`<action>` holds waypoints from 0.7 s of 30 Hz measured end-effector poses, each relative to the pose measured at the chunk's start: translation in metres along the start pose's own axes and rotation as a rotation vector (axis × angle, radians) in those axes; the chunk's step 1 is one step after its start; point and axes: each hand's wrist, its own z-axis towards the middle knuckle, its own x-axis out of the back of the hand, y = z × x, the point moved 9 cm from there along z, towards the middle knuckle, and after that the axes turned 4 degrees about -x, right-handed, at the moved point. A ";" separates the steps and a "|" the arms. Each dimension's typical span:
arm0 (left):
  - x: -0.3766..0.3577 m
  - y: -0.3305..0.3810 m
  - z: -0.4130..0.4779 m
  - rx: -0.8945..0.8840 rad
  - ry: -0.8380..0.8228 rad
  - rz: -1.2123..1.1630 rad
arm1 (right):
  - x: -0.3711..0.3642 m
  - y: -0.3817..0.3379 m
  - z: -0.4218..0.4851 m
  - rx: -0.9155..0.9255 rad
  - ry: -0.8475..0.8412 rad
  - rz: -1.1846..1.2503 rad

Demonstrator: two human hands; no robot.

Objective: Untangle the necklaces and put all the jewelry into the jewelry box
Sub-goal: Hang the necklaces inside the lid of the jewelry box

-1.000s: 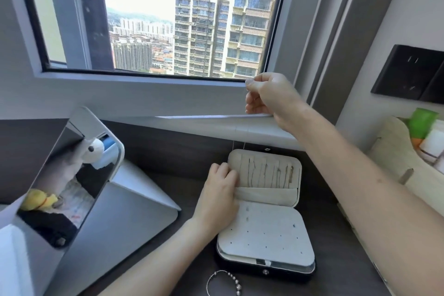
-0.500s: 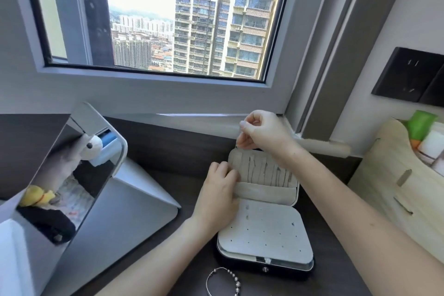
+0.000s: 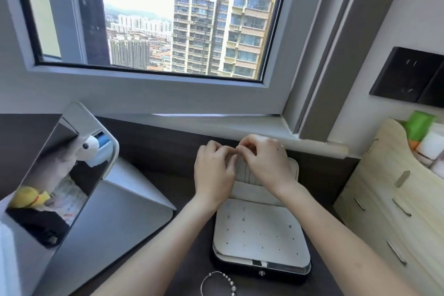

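Note:
The open jewelry box (image 3: 262, 235) lies on the dark desk, its white perforated panel facing up and its lid (image 3: 292, 170) standing at the back. Both hands are at the lid's top left corner, fingertips meeting. My right hand (image 3: 266, 163) pinches the end of a thin necklace chain, too fine to make out here. My left hand (image 3: 213, 170) has its fingers curled over the lid's top edge beside that pinch. A beaded silver bracelet (image 3: 228, 281) lies on the desk in front of the box, untouched.
A tilted mirror on a silver stand (image 3: 55, 175) takes up the left of the desk. A wooden drawer organizer (image 3: 394, 199) with a green bottle (image 3: 420, 125) stands on the right. The window sill (image 3: 216, 125) runs just behind the box.
My right hand came down from high by the window frame to the lid's top edge. My left hand left the pocket flap and moved up to meet it.

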 end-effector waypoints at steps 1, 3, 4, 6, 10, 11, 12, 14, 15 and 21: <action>-0.002 -0.002 0.000 0.005 -0.007 0.005 | 0.000 0.001 -0.001 0.003 0.011 -0.017; -0.002 -0.006 -0.001 0.031 0.001 0.014 | 0.000 0.003 -0.003 0.008 0.046 -0.070; -0.001 -0.008 -0.002 0.049 0.017 0.020 | -0.001 0.005 -0.005 0.006 0.071 -0.099; 0.001 -0.009 -0.002 0.060 0.059 0.047 | -0.002 0.011 -0.008 -0.033 0.120 -0.127; 0.004 0.003 0.000 -0.007 0.138 0.203 | -0.010 0.030 -0.013 -0.187 0.178 -0.100; 0.002 0.007 0.001 -0.030 0.128 0.278 | -0.012 0.033 -0.014 -0.225 0.185 -0.088; 0.001 0.010 0.003 -0.049 0.114 0.354 | -0.013 0.034 -0.014 -0.259 0.190 -0.073; 0.000 0.014 0.005 -0.071 0.098 0.467 | -0.015 0.034 -0.014 -0.305 0.207 -0.031; 0.000 0.015 0.006 -0.082 0.093 0.503 | -0.016 0.034 -0.014 -0.318 0.215 -0.021; -0.002 0.026 0.009 -0.181 0.075 0.660 | -0.019 0.035 -0.010 -0.378 0.185 -0.077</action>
